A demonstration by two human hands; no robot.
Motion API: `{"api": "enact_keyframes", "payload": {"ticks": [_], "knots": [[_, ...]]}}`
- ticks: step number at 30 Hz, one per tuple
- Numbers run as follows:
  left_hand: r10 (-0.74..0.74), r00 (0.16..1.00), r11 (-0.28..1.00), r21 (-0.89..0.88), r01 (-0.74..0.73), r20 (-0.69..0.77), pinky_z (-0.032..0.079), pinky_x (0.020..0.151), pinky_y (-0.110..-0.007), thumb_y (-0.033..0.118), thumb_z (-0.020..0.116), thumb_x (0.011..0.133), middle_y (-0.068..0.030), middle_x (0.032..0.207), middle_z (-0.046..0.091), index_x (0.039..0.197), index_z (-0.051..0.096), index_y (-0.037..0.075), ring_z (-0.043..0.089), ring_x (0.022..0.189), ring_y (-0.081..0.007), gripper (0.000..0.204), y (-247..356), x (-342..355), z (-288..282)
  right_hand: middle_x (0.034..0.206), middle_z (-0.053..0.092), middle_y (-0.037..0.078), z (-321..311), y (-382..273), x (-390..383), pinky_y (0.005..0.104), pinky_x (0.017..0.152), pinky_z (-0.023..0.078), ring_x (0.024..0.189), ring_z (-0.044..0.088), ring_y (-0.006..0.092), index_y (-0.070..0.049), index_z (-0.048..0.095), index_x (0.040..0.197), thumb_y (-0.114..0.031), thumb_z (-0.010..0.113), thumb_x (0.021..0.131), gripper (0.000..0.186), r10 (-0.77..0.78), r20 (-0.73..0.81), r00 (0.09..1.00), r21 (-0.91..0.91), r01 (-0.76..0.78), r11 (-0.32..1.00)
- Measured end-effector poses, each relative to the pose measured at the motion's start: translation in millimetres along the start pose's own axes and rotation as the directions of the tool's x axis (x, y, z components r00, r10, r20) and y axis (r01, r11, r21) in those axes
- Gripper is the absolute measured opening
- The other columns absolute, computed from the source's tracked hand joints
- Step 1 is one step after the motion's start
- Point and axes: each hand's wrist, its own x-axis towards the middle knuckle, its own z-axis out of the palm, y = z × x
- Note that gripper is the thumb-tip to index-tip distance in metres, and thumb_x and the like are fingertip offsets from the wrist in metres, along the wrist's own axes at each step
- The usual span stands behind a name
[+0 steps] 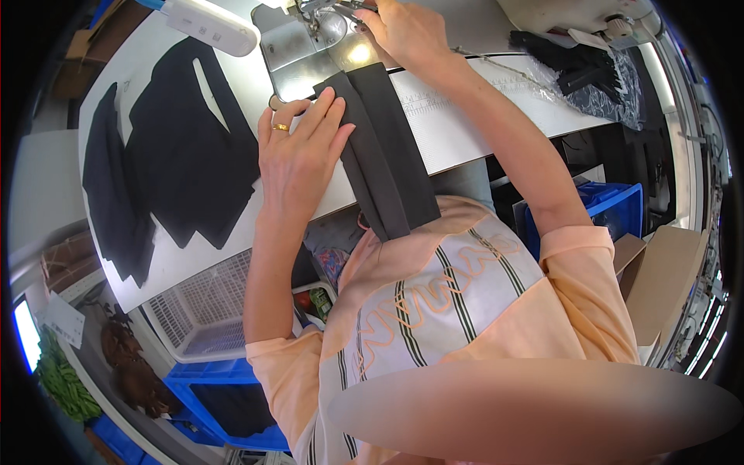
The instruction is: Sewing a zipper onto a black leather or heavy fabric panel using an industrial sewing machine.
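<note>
A folded strip of black fabric (387, 151) runs from the sewing machine's metal plate (291, 66) over the table edge toward my lap. My left hand (302, 159), with a gold ring on one finger, lies over the strip's upper left edge, fingers stretched out. Part of a small dark ring shows by its fingertips. My right hand (411, 35) is beside the machine's needle and presser foot (314, 23), its fingers closed around a dark, slim thing whose kind I cannot make out.
Cut black fabric pieces (174, 139) lie on the white table at left, under a white lamp (213, 27). A plastic bag of black pieces (589, 74) is at right. Below are a white basket (205, 310), blue crates (232, 395) and a cardboard box (659, 279).
</note>
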Motion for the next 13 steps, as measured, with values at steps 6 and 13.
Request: {"api": "enact_keyframes", "payload": {"ticks": [6,13], "knots": [[-0.039,0.998,0.998,-0.041,0.041,0.040,0.040,0.097,-0.043,0.023,0.073,0.082,0.0011,0.119,0.068,0.111,0.071,0.010,0.058,0.101,-0.0207,0.032,-1.4,1.9,0.5,0.067,0.066,0.015,-13.1,1.1,-6.9,0.0435,0.058,0.050,0.064,0.066,0.0336,-0.003,0.058,0.101,-0.036,0.053,0.095,0.034,-0.055,0.047,0.997,-0.045,0.057,0.997],[-0.095,0.992,0.994,-0.041,0.099,0.078,0.036,0.104,-0.048,0.026,0.074,0.081,0.0019,0.119,0.067,0.111,0.072,0.013,0.058,0.104,-0.0194,0.033,-0.7,-0.2,1.5,0.089,0.071,0.005,-33.3,57.2,-23.4,0.0466,0.078,0.047,0.079,0.068,0.0307,-0.012,0.061,0.114,-0.043,0.061,0.089,0.040,-0.395,-0.142,0.908,-0.337,0.331,0.881]]}}
